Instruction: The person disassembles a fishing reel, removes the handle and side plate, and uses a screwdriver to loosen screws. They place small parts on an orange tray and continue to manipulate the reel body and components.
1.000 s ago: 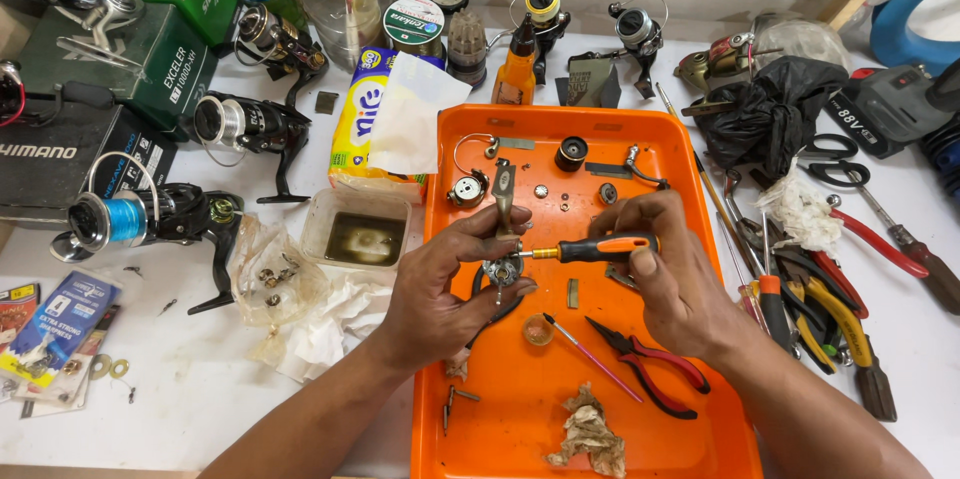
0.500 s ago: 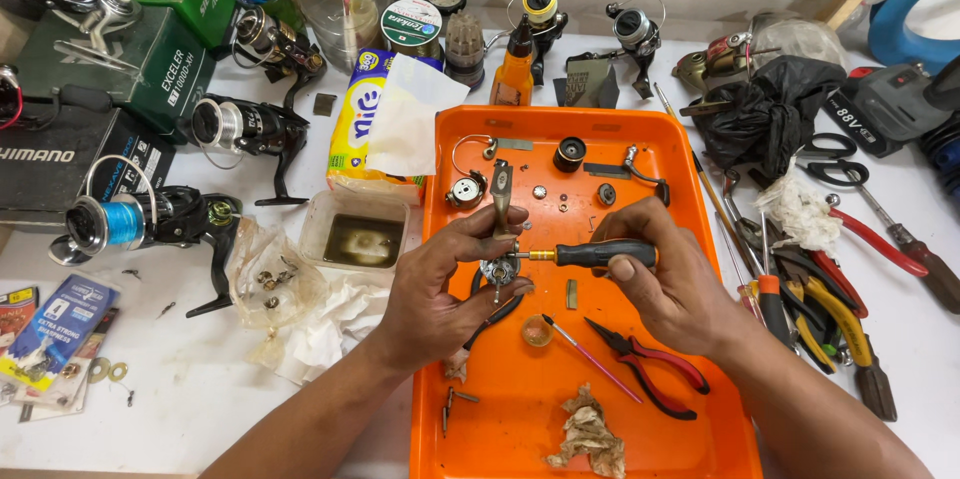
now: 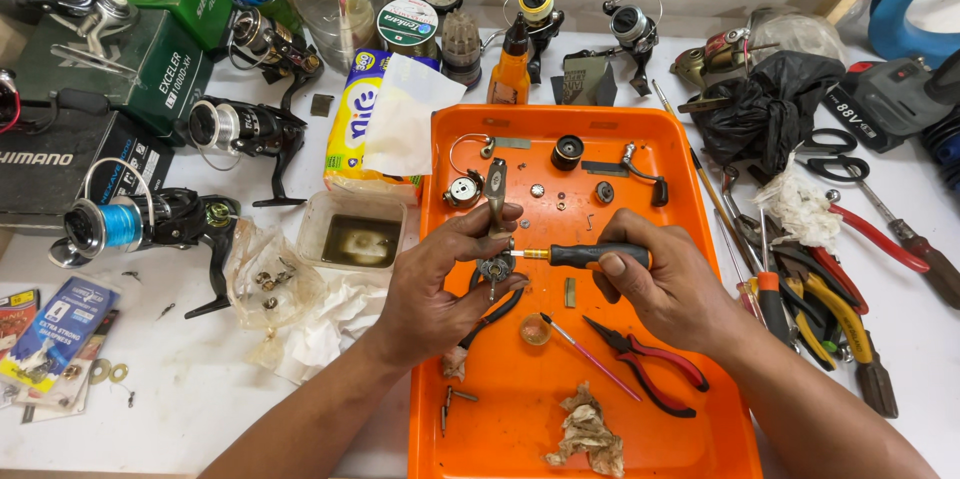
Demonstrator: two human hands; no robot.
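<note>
Left hand (image 3: pixel 445 284) grips a small reel part (image 3: pixel 494 265); right hand (image 3: pixel 665 284), at 3 o'clock, drives screwdriver (image 3: pixel 585 256) into it over orange tray (image 3: pixel 690 439).

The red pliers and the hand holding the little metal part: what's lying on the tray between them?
In the head view, a thin pink stick and a small round cap lie on the orange tray between the red pliers and the left hand.

Horizontal black-handled screwdriver (image 3: pixel 590 256) against small reel part (image 3: pixel 494 266)
</note>
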